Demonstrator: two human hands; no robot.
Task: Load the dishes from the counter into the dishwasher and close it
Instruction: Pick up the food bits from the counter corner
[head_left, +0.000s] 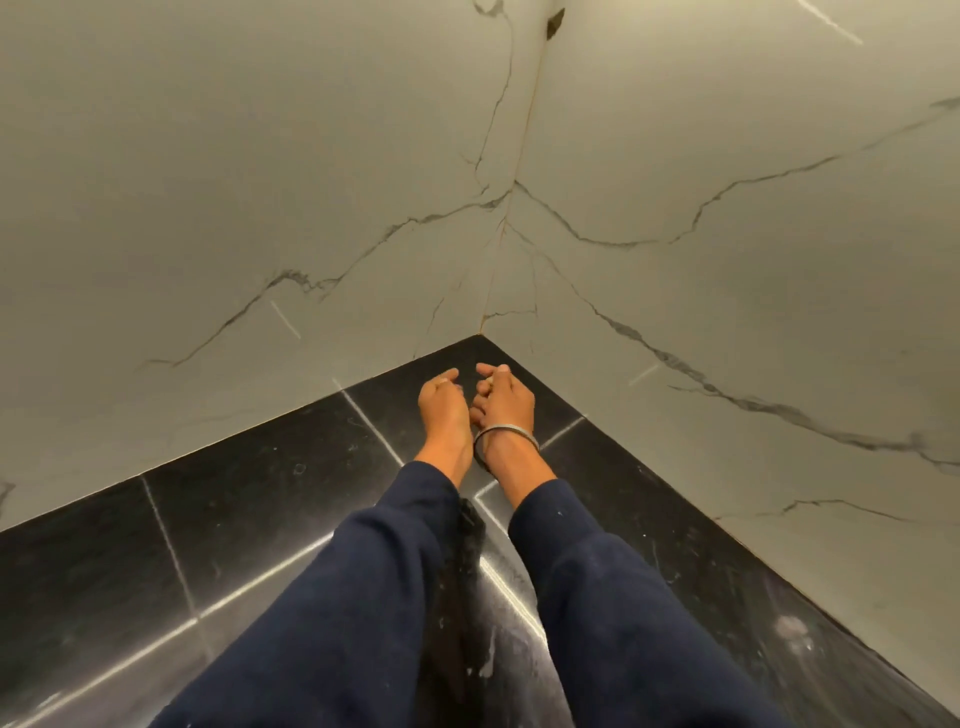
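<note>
1. The marble walls (260, 156) fill most of my view: two pale, grey-veined slabs that meet in a corner seam (511, 208), which I take as my landmark for everything else.
2. The black counter (234, 519) runs out from the foot of that seam toward me, dark polished tile with thin pale joints. The stretch I can see carries no dishes.
3. My navy sleeves (363, 597) reach from the near edge toward the corner, side by side, bare at the wrists.
4. My left hand (444, 402) hovers just short of the corner, to the left of the seam, fingers loosely curled and holding nothing.
5. My right hand (501, 397) is close beside it, to the right of the seam, also loosely curled round nothing. Whether the two hands touch I cannot tell.
6. A thin bangle (506, 434) circles my right wrist.
7. The dishes and the dishwasher are both out of sight, so I judge I am not yet on any loading step.
8. The next move calls for turning away from the corner to find the dishes, then opening a hand wide enough to grip the first one.
</note>
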